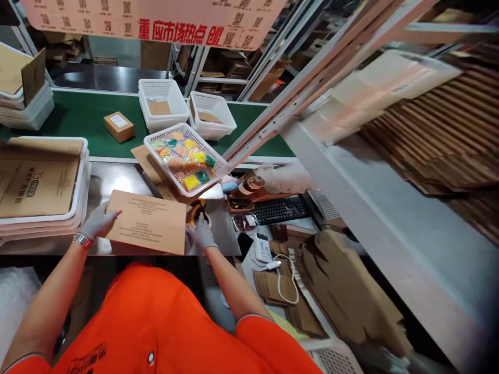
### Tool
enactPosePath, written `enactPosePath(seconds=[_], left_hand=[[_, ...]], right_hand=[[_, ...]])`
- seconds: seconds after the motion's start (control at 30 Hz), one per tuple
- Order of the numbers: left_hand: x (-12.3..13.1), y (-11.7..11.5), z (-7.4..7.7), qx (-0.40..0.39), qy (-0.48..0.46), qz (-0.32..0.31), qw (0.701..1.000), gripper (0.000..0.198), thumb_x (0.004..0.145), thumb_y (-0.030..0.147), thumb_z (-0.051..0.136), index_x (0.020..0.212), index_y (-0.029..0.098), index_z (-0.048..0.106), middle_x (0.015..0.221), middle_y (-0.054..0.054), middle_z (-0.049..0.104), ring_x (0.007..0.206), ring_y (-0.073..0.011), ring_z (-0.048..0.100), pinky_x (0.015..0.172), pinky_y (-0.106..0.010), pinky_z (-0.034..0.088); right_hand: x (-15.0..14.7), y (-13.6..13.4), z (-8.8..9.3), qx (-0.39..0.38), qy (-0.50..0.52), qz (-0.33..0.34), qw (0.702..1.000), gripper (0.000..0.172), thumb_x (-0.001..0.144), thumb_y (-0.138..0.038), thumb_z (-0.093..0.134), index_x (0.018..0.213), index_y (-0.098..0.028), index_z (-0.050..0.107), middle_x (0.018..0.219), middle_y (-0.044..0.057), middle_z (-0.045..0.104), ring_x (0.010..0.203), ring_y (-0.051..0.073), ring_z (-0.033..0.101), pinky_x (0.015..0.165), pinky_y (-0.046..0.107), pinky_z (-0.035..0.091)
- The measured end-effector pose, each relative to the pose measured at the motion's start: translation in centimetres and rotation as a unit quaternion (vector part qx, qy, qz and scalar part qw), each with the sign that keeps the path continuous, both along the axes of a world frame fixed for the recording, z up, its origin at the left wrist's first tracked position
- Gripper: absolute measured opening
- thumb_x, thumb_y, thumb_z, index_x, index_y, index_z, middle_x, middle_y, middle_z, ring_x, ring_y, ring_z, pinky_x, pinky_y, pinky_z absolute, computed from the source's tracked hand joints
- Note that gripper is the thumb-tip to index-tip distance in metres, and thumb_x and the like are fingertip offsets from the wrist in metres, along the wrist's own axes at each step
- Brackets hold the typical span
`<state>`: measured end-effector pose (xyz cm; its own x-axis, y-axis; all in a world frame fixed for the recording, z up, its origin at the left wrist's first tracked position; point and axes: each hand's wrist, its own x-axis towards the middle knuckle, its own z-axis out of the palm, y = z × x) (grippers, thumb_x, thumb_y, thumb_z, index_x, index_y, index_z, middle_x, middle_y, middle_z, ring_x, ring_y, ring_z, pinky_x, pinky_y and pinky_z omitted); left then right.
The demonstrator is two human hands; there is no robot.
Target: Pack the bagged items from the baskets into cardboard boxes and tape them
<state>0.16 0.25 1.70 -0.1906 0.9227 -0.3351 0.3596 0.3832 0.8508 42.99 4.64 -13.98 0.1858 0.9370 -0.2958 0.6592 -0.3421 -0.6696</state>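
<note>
1. Head view: the gloved left hand (99,221) grasps the left edge of a flat carton (147,222), with the thumb on top and the fingers underneath.
2. The carton lies printed face up at the front edge of the counter (117,179), between the two hands.
3. The gloved right hand (201,232) is at the carton's right edge, near its front corner. I cannot tell whether it clenches that edge.
4. An orange tool (196,206) sits just behind the right hand, partly hidden.
5. Behind the carton, toward the counter's back edge, a white basket (148,139) sits tilted and is full of coloured packets (185,161).
6. At the counter's left edge stands a stack of trays (80,192) holding cardboard sheets.
7. Beyond the back edge, a green belt (86,117) carries a small box (119,126).
8. A keyboard (280,209) lies past the counter's right edge.
</note>
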Motion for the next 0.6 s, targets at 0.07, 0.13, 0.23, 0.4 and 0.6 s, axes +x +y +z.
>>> enactPosePath(seconds=[0.07,0.13,0.23,0.4,0.6], left_hand=[[0.6,0.0,0.6,-0.005,0.002,0.005,1.000,0.068,0.069,0.071,0.082,0.109,0.015,0.077,0.094,-0.011,0.084,0.089,-0.0315,0.078,0.076,-0.037,0.060],[1.3,0.1,1.3,-0.006,0.005,-0.001,1.000,0.069,0.065,0.070,0.083,0.107,0.016,0.079,0.096,-0.011,0.085,0.090,-0.0312,0.077,0.077,-0.037,0.059],[2.5,0.5,2.1,0.000,0.007,-0.012,1.000,0.067,0.062,0.070,0.084,0.102,0.016,0.080,0.095,-0.010,0.084,0.088,-0.0301,0.075,0.074,-0.035,0.058],[3.5,1.2,2.4,0.008,0.001,-0.019,1.000,0.057,0.062,0.066,0.084,0.090,0.017,0.078,0.080,-0.004,0.077,0.076,-0.0246,0.069,0.067,-0.031,0.052],[4.6,2.8,1.8,0.002,-0.051,-0.041,0.998,0.052,0.061,0.059,0.087,0.090,0.017,0.077,0.076,-0.002,0.074,0.071,-0.0219,0.066,0.064,-0.029,0.050]], right_hand=[[-0.7,1.0,-0.8,-0.048,-0.063,0.023,0.997,0.093,0.093,-0.032,0.079,0.168,0.008,0.043,0.151,0.042,0.065,0.146,0.048,0.061,0.126,0.060,0.043],[-1.2,2.2,-1.1,-0.065,-0.083,0.034,0.994,0.089,0.092,-0.026,0.076,0.166,0.012,0.044,0.146,0.046,0.066,0.143,0.049,0.063,0.125,0.062,0.043],[-0.1,2.9,-1.0,-0.035,-0.035,0.019,0.999,0.085,0.090,-0.025,0.070,0.166,0.005,0.048,0.136,0.038,0.073,0.132,0.045,0.071,0.120,0.062,0.049],[6.7,-0.3,1.5,0.112,0.125,-0.023,0.986,0.078,0.102,-0.050,0.042,0.175,-0.021,0.042,0.144,0.018,0.073,0.126,0.036,0.076,0.103,0.054,0.065],[10.6,-6.2,11.0,0.271,0.329,-0.116,0.897,0.055,0.100,-0.051,0.059,0.149,-0.027,0.067,0.140,0.011,0.074,0.121,0.033,0.076,0.102,0.049,0.067]])
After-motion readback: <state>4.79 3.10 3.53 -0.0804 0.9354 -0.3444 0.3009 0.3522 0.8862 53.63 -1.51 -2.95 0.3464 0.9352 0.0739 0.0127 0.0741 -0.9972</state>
